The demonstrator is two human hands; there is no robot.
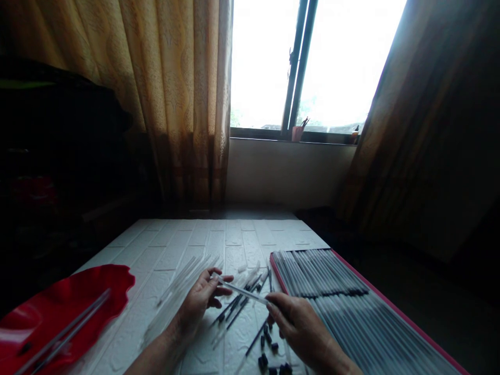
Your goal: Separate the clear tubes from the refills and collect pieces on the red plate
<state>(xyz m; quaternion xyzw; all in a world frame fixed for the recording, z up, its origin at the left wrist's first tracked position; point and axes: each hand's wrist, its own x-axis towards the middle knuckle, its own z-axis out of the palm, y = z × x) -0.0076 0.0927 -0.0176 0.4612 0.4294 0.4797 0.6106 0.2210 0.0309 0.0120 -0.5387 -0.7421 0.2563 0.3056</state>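
Note:
A clear, slim pen barrel (244,291) spans the gap between my hands above the table, sloping down to the right. My left hand (197,299) pinches its left end between thumb and forefinger, the other fingers loosely apart. At the other end my right hand (297,319) is closed on the barrel, with its fingertips partly hidden. Below lie dark pen refills (233,311) in a loose bunch. Small black caps (264,360) are scattered near my right hand. Beside my left forearm is a pile of clear pen tubes (166,310).
At the right, a red-edged box (416,322) holds rows of pens (312,271). A red scalloped dish (96,278) at the left has a few pens (76,328) across it. The table (211,234) has a white brick pattern. Beyond it are curtains and a window.

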